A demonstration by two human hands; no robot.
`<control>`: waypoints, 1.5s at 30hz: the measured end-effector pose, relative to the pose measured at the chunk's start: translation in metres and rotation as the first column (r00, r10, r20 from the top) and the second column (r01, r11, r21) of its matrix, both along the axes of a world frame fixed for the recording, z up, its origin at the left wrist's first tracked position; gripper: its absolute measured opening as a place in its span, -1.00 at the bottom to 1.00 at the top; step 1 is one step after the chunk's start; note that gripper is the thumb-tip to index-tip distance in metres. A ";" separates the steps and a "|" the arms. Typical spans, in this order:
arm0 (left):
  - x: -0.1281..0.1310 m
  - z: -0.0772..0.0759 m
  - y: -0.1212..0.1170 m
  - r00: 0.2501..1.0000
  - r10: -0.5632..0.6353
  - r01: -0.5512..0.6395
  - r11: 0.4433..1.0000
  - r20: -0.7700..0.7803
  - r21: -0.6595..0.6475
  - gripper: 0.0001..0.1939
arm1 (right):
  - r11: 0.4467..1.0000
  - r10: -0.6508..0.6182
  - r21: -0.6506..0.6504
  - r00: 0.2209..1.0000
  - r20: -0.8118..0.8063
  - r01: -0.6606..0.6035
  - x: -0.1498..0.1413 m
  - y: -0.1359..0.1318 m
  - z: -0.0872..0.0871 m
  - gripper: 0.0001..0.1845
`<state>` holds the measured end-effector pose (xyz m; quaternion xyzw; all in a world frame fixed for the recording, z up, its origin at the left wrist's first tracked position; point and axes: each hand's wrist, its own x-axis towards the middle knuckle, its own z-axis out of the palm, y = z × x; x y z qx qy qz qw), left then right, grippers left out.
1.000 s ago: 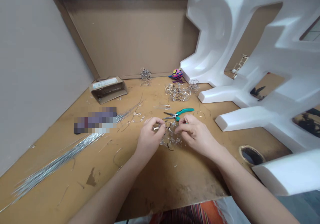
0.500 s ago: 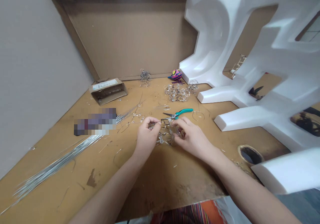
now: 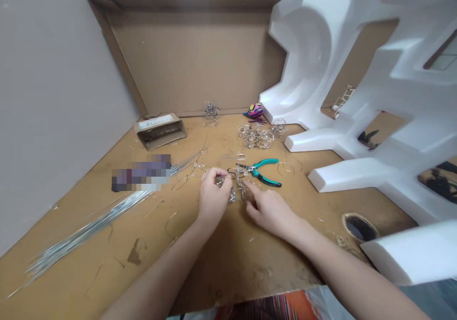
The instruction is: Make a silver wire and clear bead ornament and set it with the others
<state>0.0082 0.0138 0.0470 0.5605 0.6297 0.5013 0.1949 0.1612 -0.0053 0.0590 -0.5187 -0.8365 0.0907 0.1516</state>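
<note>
Beaded wirework (image 3: 232,195), centre, apparently unfinished, pinched by left hand (image 3: 212,194), right hand (image 3: 270,209) parted, index extended; straight wires (image 3: 94,229), lower left, seemingly unused.

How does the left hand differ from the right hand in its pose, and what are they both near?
Fingers: the left hand brings thumb and index finger together on the wire piece; the right hand stretches its index finger forward, apart from the thumb.
Hold: the left hand pinches the wire piece; the right hand only points its fingertip at the other side, touching or nearly.
Shared: both are bare and beside the same wire piece.
</note>
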 end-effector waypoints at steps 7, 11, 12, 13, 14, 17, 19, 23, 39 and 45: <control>0.000 0.000 -0.002 1.000 0.004 -0.004 1.000 0.004 -0.003 -0.93 | 0.973 0.030 -0.207 0.942 -0.334 -0.104 0.003 0.004 0.003 -0.70; -0.001 0.003 0.002 0.989 -0.019 0.029 0.997 0.145 -0.068 -0.92 | 0.937 -0.054 -0.320 0.849 -0.525 -0.138 0.002 0.005 0.001 -0.78; -0.001 0.004 0.002 0.983 -0.026 0.042 0.995 0.179 -0.085 -0.91 | 0.922 -0.078 -0.356 0.825 -0.560 -0.155 0.002 0.006 0.000 -0.75; -0.001 0.005 0.003 0.977 -0.029 0.050 0.994 0.209 -0.095 -0.92 | 0.906 -0.102 -0.388 0.801 -0.590 -0.171 0.002 0.006 0.000 -0.73; -0.001 0.005 0.003 0.972 -0.029 0.053 0.994 0.234 -0.096 -0.92 | 0.891 -0.126 -0.415 0.780 -0.613 -0.183 0.001 0.007 0.000 -0.71; -0.002 0.003 0.006 0.954 -0.033 0.058 0.996 0.298 -0.075 -0.93 | 0.869 -0.176 -0.460 0.756 -0.630 -0.181 0.000 0.008 -0.002 -0.68; -0.003 0.000 0.009 0.942 -0.042 0.070 0.995 0.334 -0.073 -0.93 | 0.874 -0.176 -0.458 0.769 -0.614 -0.165 0.000 0.008 -0.005 -0.69; -0.005 -0.003 0.011 0.955 -0.081 0.106 0.992 0.286 -0.074 -0.94 | 0.915 -0.152 -0.384 0.776 -0.612 -0.124 -0.001 0.009 -0.011 -0.67; 0.022 0.002 -0.031 0.892 -0.452 0.451 0.891 -0.007 -0.055 -0.64 | 0.979 0.002 0.191 0.933 -0.361 0.071 0.007 0.009 -0.006 -0.71; 0.019 0.002 -0.018 0.760 -0.400 0.440 0.897 0.512 0.048 -0.66 | 0.867 0.122 0.495 0.987 -0.101 -0.056 -0.006 0.005 -0.010 -0.69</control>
